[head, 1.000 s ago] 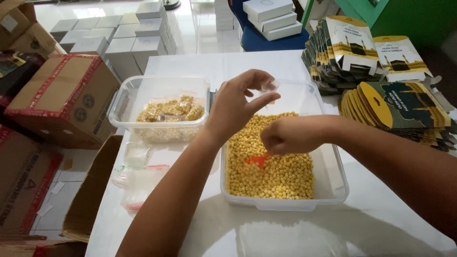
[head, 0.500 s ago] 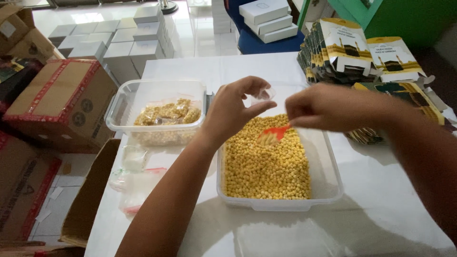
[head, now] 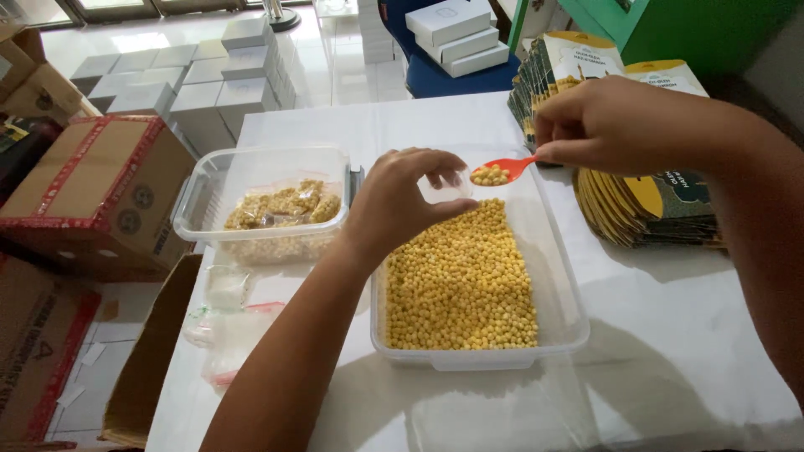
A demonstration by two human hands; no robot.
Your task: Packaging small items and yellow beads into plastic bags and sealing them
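At the lower centre of the frame a clear tub (head: 559, 322) of small yellow balls (head: 461, 285) sits on the white table (head: 670, 351). Just above it the left hand (head: 394, 205) pinches a small clear bag (head: 445, 186) open. Farther up at right, the right hand (head: 615, 121) pinches a red spoon (head: 502, 170), loaded and level at the bag's mouth: the filling step, which calls for a steady tip into the opening.

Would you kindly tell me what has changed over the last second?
The right hand lifted the red spoon out of the yellow balls, now loaded, up beside the small clear bag. The left hand still pinches that bag open; both tubs stayed put.
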